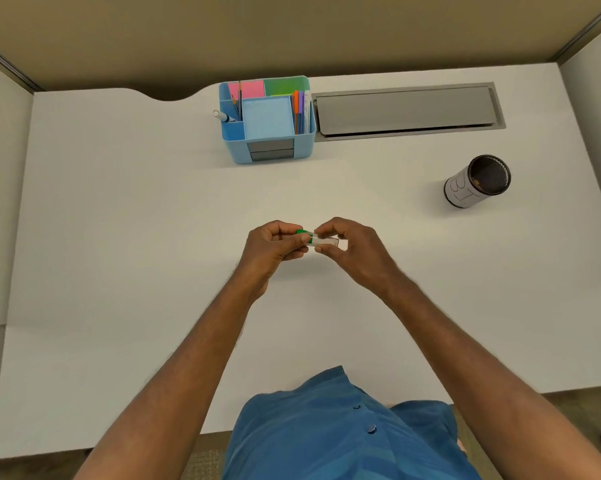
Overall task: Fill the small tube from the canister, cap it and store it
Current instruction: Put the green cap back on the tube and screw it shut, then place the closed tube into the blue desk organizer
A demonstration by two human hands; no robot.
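White desk (119, 237) between beige partition walls (292, 29).

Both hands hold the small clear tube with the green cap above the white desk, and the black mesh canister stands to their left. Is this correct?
Not quite: in the head view the black mesh canister stands to the right of the hands, not left.

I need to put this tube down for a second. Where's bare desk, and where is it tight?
Bare desk lies left of the hands, below the blue organizer, and between the right hand and the canister. Near edge by the shirt is free too. It is tight at the back, where the organizer abuts the grey cable tray.
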